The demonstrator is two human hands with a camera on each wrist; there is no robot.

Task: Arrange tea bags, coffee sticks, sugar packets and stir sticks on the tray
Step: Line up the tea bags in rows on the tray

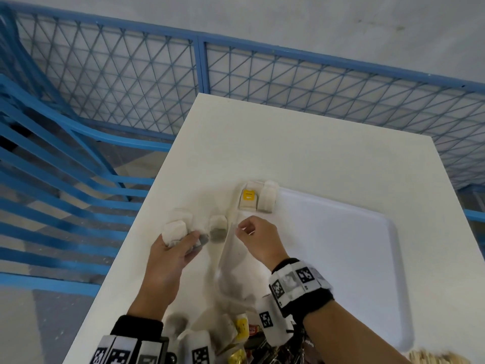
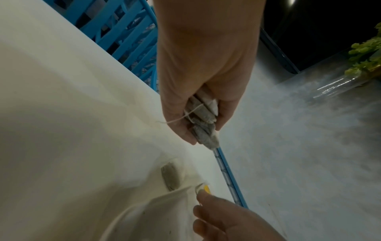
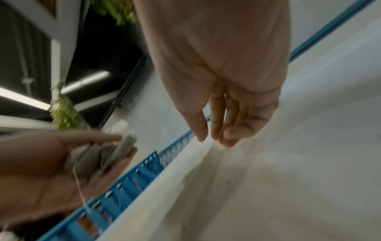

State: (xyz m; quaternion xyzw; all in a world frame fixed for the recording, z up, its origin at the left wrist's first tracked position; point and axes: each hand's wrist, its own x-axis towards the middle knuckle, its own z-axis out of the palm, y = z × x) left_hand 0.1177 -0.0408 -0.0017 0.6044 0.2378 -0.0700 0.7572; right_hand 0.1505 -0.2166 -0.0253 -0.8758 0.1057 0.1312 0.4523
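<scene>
Head view, person at a white table (image 1: 301, 143), both hands over its near-left part. Left hand (image 1: 168, 256) grips a small stack of tea bags (image 1: 174, 231): thumb and fingers curled round them, stack pressed flat between, as left wrist view confirms (image 2: 203, 114); a white string (image 2: 179, 119) trails from the stack. Right hand (image 1: 259, 240) has fingertips drawn together, thumb against index and middle, pinching the top edge of a thin clear plastic bag (image 1: 231, 261) that hangs slack toward the near edge; right wrist view shows the same pinch (image 3: 222, 128), motion-blurred. One loose tea bag (image 1: 218, 228) lies on the table between the hands, apart from both. Two more tea bags w/ a yellow tag (image 1: 248, 194) on the left one sit side by side at the far-left corner of the white tray (image 1: 367, 258); whether they rest on the rim or just beside it cannot be told. Near edge: pile of mixed packets (image 1: 236, 334), partly hidden by wrist bands; wooden stir sticks (image 1: 435, 357) at bottom right, blurred. Blue mesh fence (image 1: 131, 72) behind the table
</scene>
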